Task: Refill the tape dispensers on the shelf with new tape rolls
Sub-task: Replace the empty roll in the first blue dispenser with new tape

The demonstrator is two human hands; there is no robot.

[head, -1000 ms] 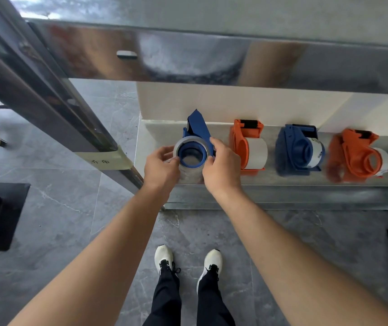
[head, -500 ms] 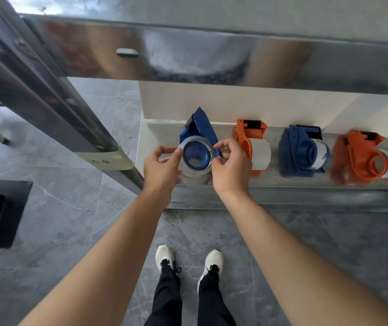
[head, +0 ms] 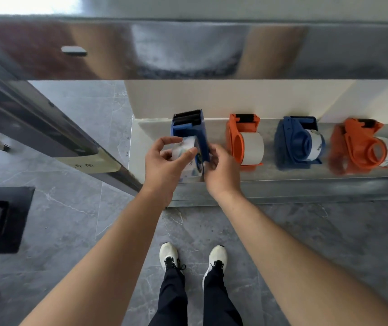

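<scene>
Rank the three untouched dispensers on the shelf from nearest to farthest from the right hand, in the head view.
From the right hand, which grips the leftmost blue dispenser:
1. Orange dispenser with the white roll, just to its right.
2. Second blue dispenser, further right.
3. End orange dispenser, at the far right end of the shelf.

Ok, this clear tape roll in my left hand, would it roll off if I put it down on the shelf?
Probably, if set on edge: the tape roll is round and the metal shelf looks smooth and shiny. Laid flat it should stay. It seems light, since the left hand pinches it between thumb and fingers.
</scene>
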